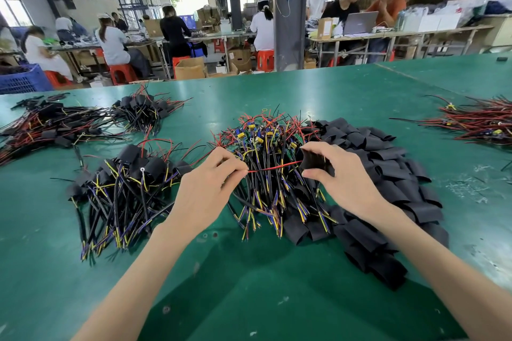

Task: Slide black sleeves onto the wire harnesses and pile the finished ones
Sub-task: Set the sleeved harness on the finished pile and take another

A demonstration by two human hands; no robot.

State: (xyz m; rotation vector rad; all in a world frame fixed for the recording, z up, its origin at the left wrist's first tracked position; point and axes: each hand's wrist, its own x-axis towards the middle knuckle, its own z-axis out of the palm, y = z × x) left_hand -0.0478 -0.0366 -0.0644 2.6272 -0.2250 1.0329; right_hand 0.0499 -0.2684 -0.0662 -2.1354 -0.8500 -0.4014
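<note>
My left hand [206, 183] pinches one end of a red wire [273, 167] that stretches right into a black sleeve [314, 160]. My right hand [339, 171] grips that sleeve between thumb and fingers. Both hands hover over a heap of unsleeved harnesses [266, 163] with small circuit boards and black, yellow and blue leads. Loose black sleeves [388, 191] lie in a wide spread to the right. A pile of sleeved harnesses [124, 191] sits to the left of my left hand.
The green table [249, 271] carries more sleeved harness piles at the far left [50, 124] and back [144, 113]. A bundle of red wires [482, 122] lies at the far right. Several people work at benches beyond the table's far edge.
</note>
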